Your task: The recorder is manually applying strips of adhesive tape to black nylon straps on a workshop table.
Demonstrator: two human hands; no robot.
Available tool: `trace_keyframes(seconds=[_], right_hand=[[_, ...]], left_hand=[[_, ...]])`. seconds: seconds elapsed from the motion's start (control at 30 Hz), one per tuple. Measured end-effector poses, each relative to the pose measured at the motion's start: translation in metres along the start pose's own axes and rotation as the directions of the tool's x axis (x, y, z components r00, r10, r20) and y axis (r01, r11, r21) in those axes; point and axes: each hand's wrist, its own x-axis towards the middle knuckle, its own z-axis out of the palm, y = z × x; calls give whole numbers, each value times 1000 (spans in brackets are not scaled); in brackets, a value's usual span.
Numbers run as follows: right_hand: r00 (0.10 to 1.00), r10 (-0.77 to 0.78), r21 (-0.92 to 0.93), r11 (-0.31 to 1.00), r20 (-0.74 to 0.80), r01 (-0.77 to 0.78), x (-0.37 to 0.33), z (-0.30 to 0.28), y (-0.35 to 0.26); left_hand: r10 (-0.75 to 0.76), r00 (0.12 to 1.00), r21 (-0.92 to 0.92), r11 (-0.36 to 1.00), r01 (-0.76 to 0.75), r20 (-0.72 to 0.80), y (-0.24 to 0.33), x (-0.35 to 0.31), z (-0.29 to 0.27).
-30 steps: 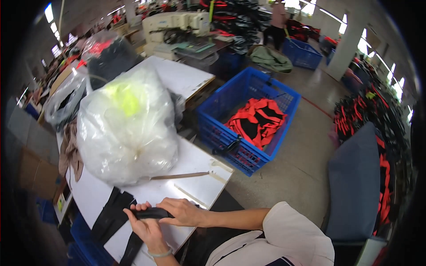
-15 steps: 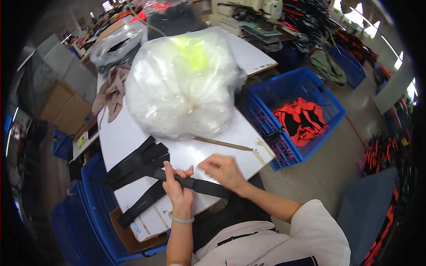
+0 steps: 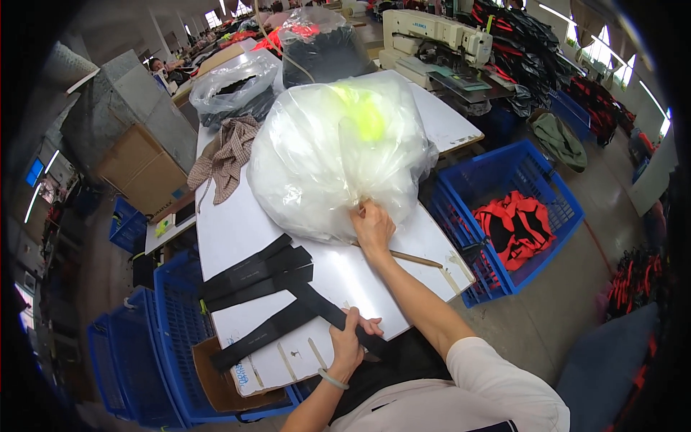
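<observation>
A big clear plastic bag [image 3: 309,173], puffed out with white filling and something neon yellow, sits on the white table. At its gathered near side, my right hand [image 3: 375,229] has its fingers closed on the plastic; the fingertips are partly hidden. Close to the table's front edge, my left hand [image 3: 347,345] grips a black fabric strip [image 3: 322,304] between thumb and palm, some fingers loosely out. That strip's near end hangs toward my lap. More black strips [image 3: 252,274] lie fanned out left of it. A slim wooden stick [image 3: 421,260] rests beside my right forearm.
Right of the table [image 3: 327,268] stands a blue crate [image 3: 468,173] holding red and black garments [image 3: 515,229]. Blue crates [image 3: 169,309] and a cardboard box [image 3: 209,360] stand at the left. Checked cloth [image 3: 229,155] and a sewing machine [image 3: 435,36] are farther back.
My right hand has moved forward from above the strip onto the bag's gathered plastic. My left hand stays on the black strip, now lower and farther right in view. The view has shifted.
</observation>
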Motion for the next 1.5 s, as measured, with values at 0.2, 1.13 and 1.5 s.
trace_keyframes(seconds=[0.2,1.13,1.5], right_hand=[[994,107,394,915,-25,-89,-8,-28,15],[642,-227,447,871,732,-202,-112,-130,6],[748,-163,645,642,643,-415,-115,-127,-15]], left_hand=[[-1,1000,-75,997,0,-12,-4,7,-1],[59,985,-320,941,-109,-163,19,-4,9],[123,992,-251,959,-127,-34,33,-7,13]])
